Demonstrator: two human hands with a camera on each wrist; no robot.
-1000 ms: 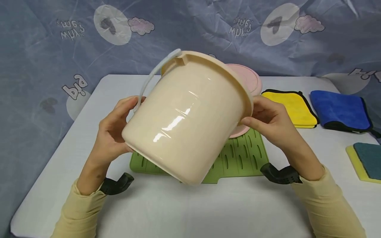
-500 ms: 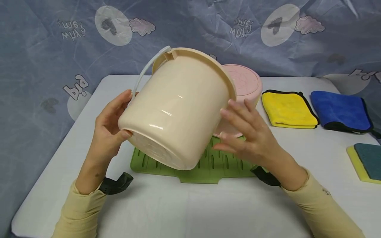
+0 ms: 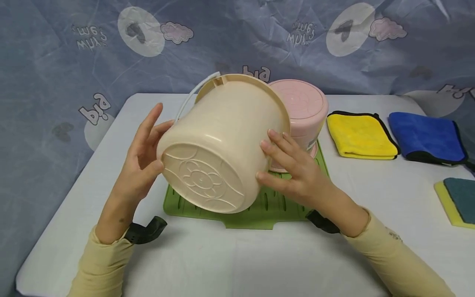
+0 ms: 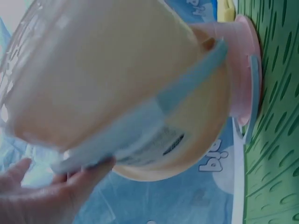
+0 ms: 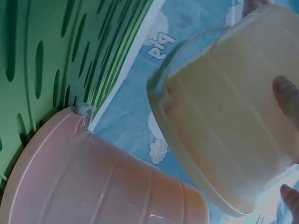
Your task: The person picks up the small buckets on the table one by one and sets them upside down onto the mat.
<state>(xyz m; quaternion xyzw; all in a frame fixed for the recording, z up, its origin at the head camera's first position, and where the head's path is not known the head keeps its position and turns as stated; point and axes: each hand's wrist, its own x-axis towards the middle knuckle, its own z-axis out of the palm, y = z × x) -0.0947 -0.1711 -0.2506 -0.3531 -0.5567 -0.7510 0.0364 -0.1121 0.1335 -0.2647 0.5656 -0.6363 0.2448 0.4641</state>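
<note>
A cream plastic bucket [image 3: 230, 123] is held tilted in the air, its flower-patterned base turned toward the head camera and its mouth facing away. My left hand [image 3: 137, 165] holds it at the lower left, thumb on the base's edge and index finger raised off it. In the left wrist view, fingers lie beside the pale bail handle [image 4: 140, 121]. On the bucket's right side, my right hand [image 3: 300, 169] touches the wall with spread, fairly straight fingers. Behind it a pink bucket [image 3: 300, 103] stands upside down on a green drying mat [image 3: 282, 202].
A folded yellow cloth [image 3: 361, 136] and a folded blue cloth [image 3: 426, 136] lie at the right of the white table [image 3: 237, 264]. Nearer the right edge is a yellow-green scouring sponge [image 3: 460, 202]. A patterned grey-blue curtain [image 3: 208, 24] hangs behind.
The cream bucket has tipped further, so its base now shows. My right hand left the rim, moved left and now touches the side wall. My left index finger has lifted.
</note>
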